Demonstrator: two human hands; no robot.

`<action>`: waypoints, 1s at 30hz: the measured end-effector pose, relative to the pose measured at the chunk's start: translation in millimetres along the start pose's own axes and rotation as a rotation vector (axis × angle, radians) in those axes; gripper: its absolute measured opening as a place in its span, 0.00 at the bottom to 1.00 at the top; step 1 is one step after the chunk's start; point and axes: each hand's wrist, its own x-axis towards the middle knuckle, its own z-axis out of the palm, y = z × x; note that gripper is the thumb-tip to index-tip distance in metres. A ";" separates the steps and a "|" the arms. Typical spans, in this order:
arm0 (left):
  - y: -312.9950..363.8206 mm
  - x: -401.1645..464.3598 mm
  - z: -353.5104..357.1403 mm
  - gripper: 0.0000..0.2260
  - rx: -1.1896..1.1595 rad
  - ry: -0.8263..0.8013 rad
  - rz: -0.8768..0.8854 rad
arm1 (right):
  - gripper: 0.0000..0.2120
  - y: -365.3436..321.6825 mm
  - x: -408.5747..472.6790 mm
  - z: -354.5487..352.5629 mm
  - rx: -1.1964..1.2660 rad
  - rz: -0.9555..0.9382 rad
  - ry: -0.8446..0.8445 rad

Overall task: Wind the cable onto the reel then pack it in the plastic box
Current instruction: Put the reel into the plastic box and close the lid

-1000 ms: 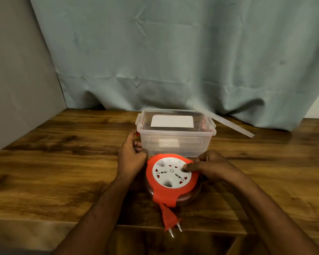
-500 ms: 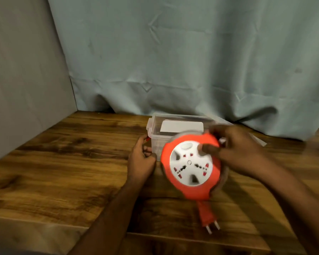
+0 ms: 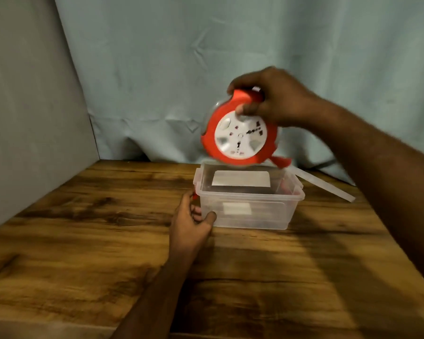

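The right hand (image 3: 274, 99) grips the orange cable reel (image 3: 239, 135) above the open plastic box (image 3: 250, 204). The left hand (image 3: 189, 221) holds the box's near-left corner.

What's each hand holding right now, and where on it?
The right hand grips the reel by its orange handle at the top, above the box. The left hand holds the box's near left corner.

The reel (image 3: 239, 135) is glossy orange plastic round a smooth white face. The box (image 3: 250, 211) at 6 o'clock of it is clear, slick plastic. The table (image 3: 83, 241) is dark-grained wood, the curtain (image 3: 230, 33) matt creased cloth.
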 end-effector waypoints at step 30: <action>-4.9 3.6 4.7 0.27 0.042 -0.004 0.030 | 0.26 75.6 -95.1 94.3 -0.258 0.510 0.137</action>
